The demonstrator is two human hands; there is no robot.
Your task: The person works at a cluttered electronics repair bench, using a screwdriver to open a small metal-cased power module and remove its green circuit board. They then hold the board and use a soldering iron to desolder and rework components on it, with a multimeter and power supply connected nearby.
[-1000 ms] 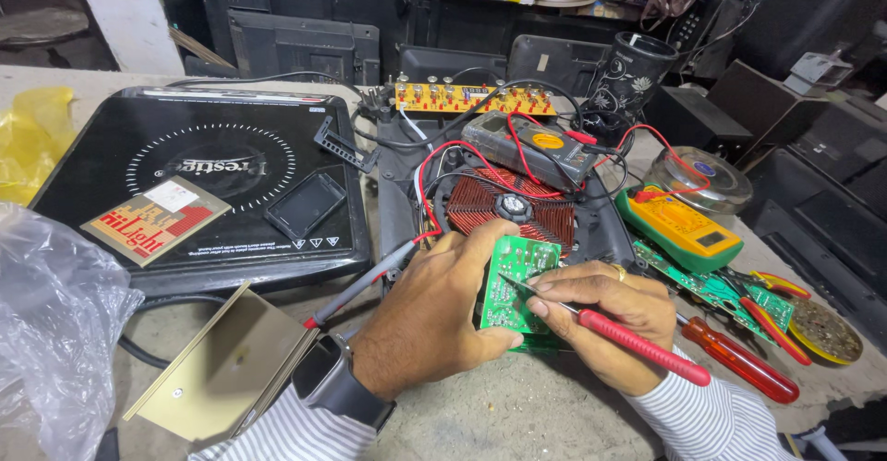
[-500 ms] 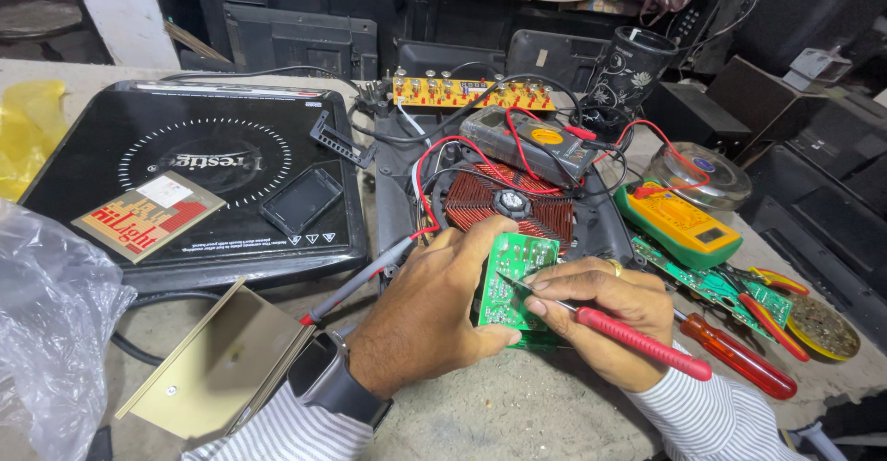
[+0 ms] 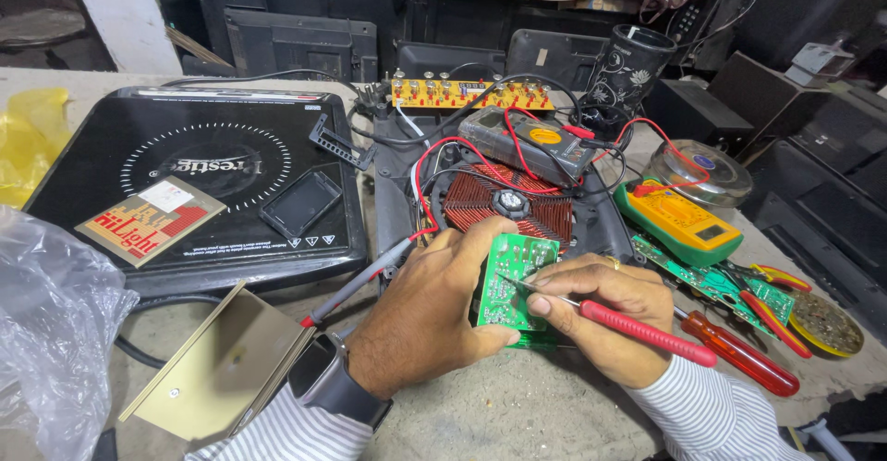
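Note:
My left hand (image 3: 420, 318) grips a small green circuit board (image 3: 511, 281) upright, solder side facing me, just in front of the opened cooktop base with its copper coil (image 3: 504, 204). My right hand (image 3: 605, 318) holds a red-handled probe (image 3: 637, 330) like a pen, with its thin metal tip touching the board's face. A watch sits on my left wrist. A grey and red test probe (image 3: 356, 284) lies under my left forearm.
A black glass cooktop panel (image 3: 199, 179) with a small red box lies at left. A yellow multimeter (image 3: 679, 221), a grey clamp meter (image 3: 525, 142), more green boards, red screwdrivers (image 3: 739, 355), a plastic bag (image 3: 46, 332) and a metal bracket (image 3: 217, 364) surround me.
The view has shifted slightly. Both hands stay on the board and the probe, with the tip still against the board's face.

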